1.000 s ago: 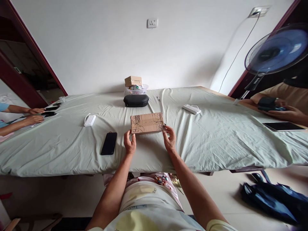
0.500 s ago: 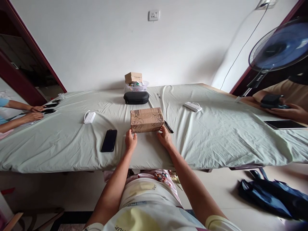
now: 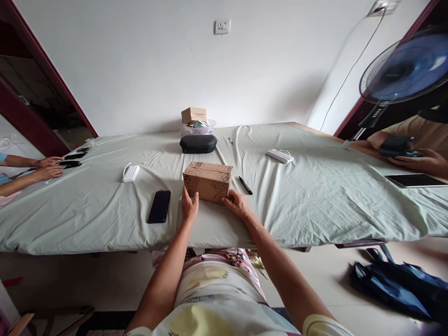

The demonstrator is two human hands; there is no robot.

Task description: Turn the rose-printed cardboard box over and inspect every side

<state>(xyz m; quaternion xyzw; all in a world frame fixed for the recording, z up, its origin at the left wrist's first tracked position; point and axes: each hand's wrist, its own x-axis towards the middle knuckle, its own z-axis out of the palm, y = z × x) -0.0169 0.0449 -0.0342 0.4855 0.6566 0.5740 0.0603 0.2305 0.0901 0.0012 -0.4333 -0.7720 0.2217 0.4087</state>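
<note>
A brown cardboard box (image 3: pixel 207 183) with black swirls drawn on its sides stands slightly turned on the cloth in front of me. My left hand (image 3: pixel 190 205) grips its near left corner, thumb on the front face. At the lower right corner, my right hand (image 3: pixel 236 203) holds the box between thumb and fingers; some fingertips are hidden behind it. A black marker pen (image 3: pixel 245 185) lies just right of the box, apart from my hand. Left of my left hand a black smartphone (image 3: pixel 159 206) rests face up.
Behind the box sit a black case (image 3: pixel 198 144) and a clear plastic tub (image 3: pixel 198 128) topped by a small carton (image 3: pixel 193 115). White power strips (image 3: pixel 131 173) lie on both sides. Another person's hands (image 3: pixel 49 168) work at far left; a person at right holds a dark object near a fan (image 3: pixel 395 74).
The box has turned, its right end swinging toward me, and shifted slightly left and nearer. Both hands have moved with it, and the marker pen now shows fully.
</note>
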